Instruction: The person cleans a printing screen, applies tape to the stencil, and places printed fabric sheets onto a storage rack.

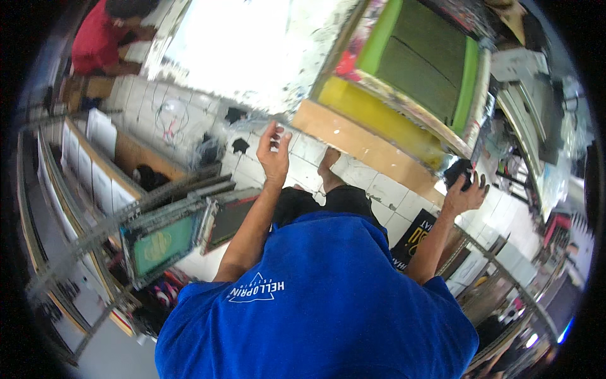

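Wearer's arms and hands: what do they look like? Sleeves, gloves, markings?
Left hand and right hand are bare, no gloves. Forearms are uncovered; no wristband or cable visible. Short blue sleeves belong to a blue T-shirt with a small white triangular print. Rings: too small to tell.

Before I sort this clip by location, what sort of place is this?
Probably a screen-printing workshop: a large framed dark panel with colour-smudged edges, a smaller framed green panel at lower left, and a white worktop with stained edges suggest it.
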Demonstrator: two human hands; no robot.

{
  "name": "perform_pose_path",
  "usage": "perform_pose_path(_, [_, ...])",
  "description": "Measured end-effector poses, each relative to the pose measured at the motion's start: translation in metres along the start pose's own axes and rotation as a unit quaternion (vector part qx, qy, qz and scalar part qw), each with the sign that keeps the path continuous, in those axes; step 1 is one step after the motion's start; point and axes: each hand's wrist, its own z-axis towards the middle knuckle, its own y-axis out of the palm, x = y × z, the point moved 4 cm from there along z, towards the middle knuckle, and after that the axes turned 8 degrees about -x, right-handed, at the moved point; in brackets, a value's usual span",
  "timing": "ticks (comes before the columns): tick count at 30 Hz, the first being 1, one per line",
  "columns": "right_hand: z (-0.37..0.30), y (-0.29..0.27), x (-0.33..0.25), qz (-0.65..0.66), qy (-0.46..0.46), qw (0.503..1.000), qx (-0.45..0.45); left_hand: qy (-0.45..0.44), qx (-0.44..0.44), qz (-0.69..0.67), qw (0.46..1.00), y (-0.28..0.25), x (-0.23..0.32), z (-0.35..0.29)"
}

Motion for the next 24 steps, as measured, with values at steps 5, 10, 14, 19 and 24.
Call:
perform_pose_path(5, [-0.011,-0.037,-0.086,0.201,-0.167,0.965,0.02,-0.262,-0.041,0.077,0.961,-0.052,-0.135,-0.127])
perform_pose_path(10, [-0.103,-0.015,-0.185,0.348,-0.294,0.86,-0.23,-0.436,-0.197,0.135,0.868,-0.066,-0.228,-0.277])
perform_pose_path(14, [-0.19,0.042,-0.224,0.361,-0.303,0.767,-0.436,-0.471,-0.268,0.164,0.824,-0.07,-0.228,-0.338])
perform_pose_path(19, [-0.248,0.165,-0.189,0.243,-0.175,0.779,-0.551,-0.492,-0.181,0.098,0.846,-0.076,-0.245,-0.369])
perform_pose_path(24, [-0.25,0.244,-0.148,0.316,-0.028,0.825,-0.468,-0.506,-0.12,0.094,0.849,-0.068,-0.282,-0.39])
